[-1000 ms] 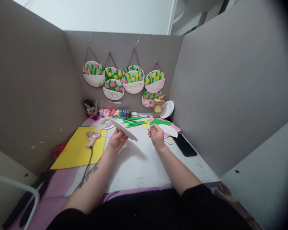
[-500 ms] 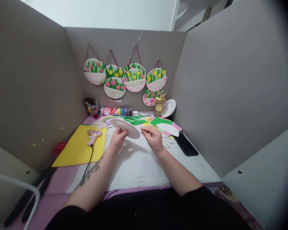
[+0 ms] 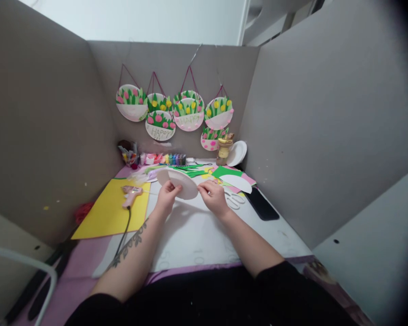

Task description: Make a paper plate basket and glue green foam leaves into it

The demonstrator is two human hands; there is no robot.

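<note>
My left hand [image 3: 168,197] grips a white paper plate [image 3: 187,189] by its near edge, the thumb lying on its face. The plate is tilted above the table. At the plate's right rim, my right hand [image 3: 212,194] is closed in a pinch with its fingertips at the edge. Whatever those fingertips hold is too small to make out. White-handled scissors [image 3: 234,200] lie just right of my right hand. A pink hot glue gun [image 3: 132,196] rests on yellow sheets [image 3: 105,213] left of my left hand.
Green paper strips [image 3: 192,171] and a cut white plate piece [image 3: 237,182] lie behind my hands. A black phone [image 3: 261,203] is at right. Paint pots [image 3: 173,158] line the back. Decorated plates [image 3: 188,115] hang on the grey partition; spare plates [image 3: 238,153] lean there.
My right fingertips have come in to the plate's right rim from slightly apart. The plate has tipped a little, showing more of its face. My left hand keeps its grip.
</note>
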